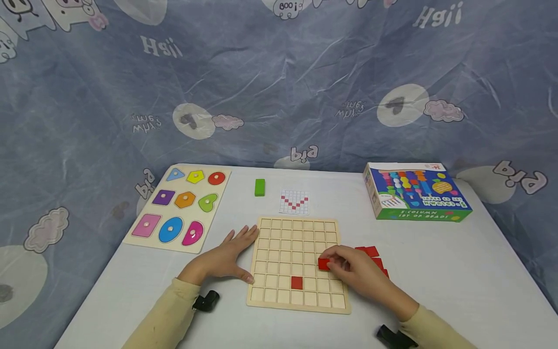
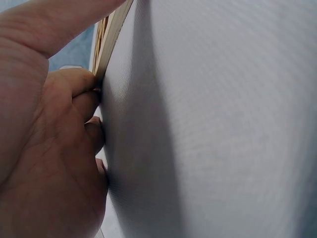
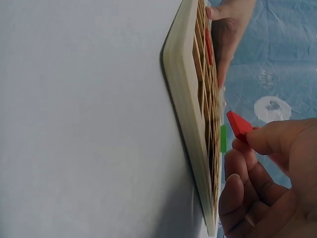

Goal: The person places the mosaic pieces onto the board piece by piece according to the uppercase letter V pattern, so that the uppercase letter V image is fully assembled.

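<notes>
My open left hand (image 1: 223,258) touches the left edge of the board (image 1: 285,245), probably for steadiness; my right hand (image 1: 365,275) pinches one red tile (image 1: 323,264) above the board.

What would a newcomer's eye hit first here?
Probably the red tile pinched in the right hand, just above the wooden grid board at centre. Next, likely the bright shape puzzle at back left and the colourful box at back right.

The bead-set box (image 1: 418,191), far right, reads "5-COLUMN SET OF BEADS" on its green side (image 1: 423,214); the far backdrop cloth (image 1: 287,82) shows "BOO".
</notes>
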A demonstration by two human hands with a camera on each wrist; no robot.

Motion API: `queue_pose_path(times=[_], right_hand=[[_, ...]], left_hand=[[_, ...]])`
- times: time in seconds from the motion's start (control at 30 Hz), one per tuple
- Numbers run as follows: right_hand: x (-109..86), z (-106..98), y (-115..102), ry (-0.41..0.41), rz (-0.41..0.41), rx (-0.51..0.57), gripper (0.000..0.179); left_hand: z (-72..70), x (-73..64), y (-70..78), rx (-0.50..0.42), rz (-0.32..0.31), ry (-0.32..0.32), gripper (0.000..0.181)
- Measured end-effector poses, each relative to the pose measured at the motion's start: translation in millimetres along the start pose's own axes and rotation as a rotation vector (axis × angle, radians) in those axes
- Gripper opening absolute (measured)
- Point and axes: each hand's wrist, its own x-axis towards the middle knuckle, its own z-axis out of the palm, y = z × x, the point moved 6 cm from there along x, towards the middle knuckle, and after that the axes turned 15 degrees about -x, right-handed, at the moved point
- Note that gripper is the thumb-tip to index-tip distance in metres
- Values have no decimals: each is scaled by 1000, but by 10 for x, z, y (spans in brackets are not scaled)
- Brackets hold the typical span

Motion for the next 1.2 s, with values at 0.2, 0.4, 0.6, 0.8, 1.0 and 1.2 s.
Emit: queue_pose_path(times=[0.2,0.4,0.6,0.8,1.0,1.2], right_hand=[[72,67,-128,-3,5,-7,22],[160,147,-247,-5,4,6,21],[249,255,-373,-16,-33,26,18],[326,363,-484,-22,-50,15,16],[366,434,-578,-25,-56,-4,15],[389,485,-646,-46,-67,-53,13]], left_hand=[[3,7,-6,5,-2,-2,127],[3,8,-4,4,0,-1,126],[4,10,-8,9,-5,-1,126],[-1,15,-5,2,-6,1,126],[2,19,-12,-1,-8,-7,126],[-1,18,-17,-5,-8,-9,126]])
